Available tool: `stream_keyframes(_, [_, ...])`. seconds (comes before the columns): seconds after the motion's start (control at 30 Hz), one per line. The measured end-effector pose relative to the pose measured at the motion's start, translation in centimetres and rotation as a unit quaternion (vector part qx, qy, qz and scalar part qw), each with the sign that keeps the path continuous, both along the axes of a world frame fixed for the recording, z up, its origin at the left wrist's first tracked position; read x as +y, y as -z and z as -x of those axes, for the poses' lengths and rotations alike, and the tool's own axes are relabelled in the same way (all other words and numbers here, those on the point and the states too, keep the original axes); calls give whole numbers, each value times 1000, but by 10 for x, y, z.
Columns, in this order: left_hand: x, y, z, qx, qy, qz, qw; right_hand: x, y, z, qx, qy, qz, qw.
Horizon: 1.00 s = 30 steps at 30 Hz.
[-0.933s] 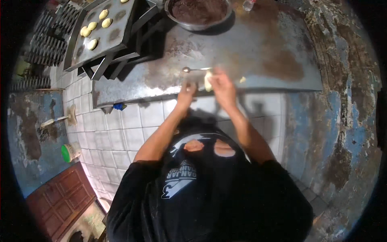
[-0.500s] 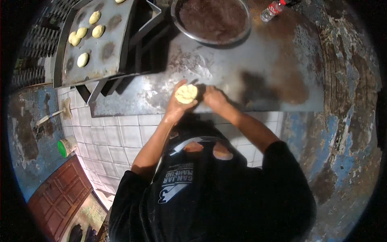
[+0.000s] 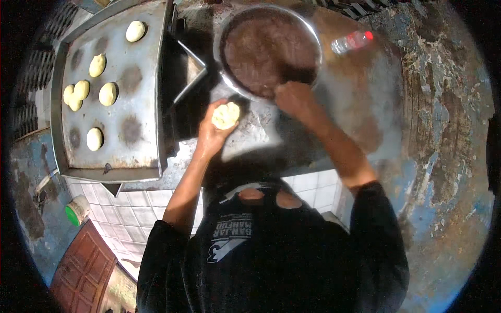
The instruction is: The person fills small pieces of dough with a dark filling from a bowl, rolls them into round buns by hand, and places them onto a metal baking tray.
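A flattened piece of pale yellow dough [image 3: 226,116] lies in the cupped palm of my left hand [image 3: 211,133], fingers curled around its edge. My right hand [image 3: 297,99] is at the near right rim of a round metal basin [image 3: 320,48]. Its fingers are closed over the dark brown crumbly filling [image 3: 263,49]; whatever they grip is hidden beneath the hand. On the left, a metal baking tray [image 3: 128,148] carries several pale dough balls [image 3: 107,94], some of them touching each other.
A clear plastic bottle with a red cap [image 3: 353,42] lies to the right of the basin. The stained metal tabletop [image 3: 360,104] runs along the wall with peeling paint [image 3: 441,130]. An angled metal bracket [image 3: 192,70] juts out beside the tray. A green-topped bucket [image 3: 77,211] is below left.
My right hand has moved forward from beside the dough to the basin's rim. My left hand still holds the dough, slightly further left. The view has shifted, showing more of the tray.
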<state>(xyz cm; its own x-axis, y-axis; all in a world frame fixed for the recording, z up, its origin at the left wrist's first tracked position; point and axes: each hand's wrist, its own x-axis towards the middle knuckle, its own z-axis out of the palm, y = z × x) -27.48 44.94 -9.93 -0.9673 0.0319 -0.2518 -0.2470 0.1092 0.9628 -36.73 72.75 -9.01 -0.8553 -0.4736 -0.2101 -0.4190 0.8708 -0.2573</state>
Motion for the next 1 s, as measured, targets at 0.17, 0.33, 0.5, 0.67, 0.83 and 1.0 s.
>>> stream_keyframes(0.17, [-8,18,12,-12,-7,21,1000,0,-28,36,-264,24,84,960])
stream_keyframes(0.33, [18,13,16,33,-63,55,996,-39,-58,-40,-235,207,271,910])
stream_keyframes(0.5, [42,-11,10,157,-83,199,964,-72,-10,-149,93,84,189,974])
stream_keyframes(0.67, [10,33,-35,-7,-53,232,971,-32,2,-192,42,31,190,980])
stream_keyframes(0.83, [53,2,-100,29,48,-49,997,-34,33,-171,-88,249,499,826])
stream_keyframes(1.0, [77,-6,-157,57,46,-11,997,-39,-57,-242,72,-72,272,957])
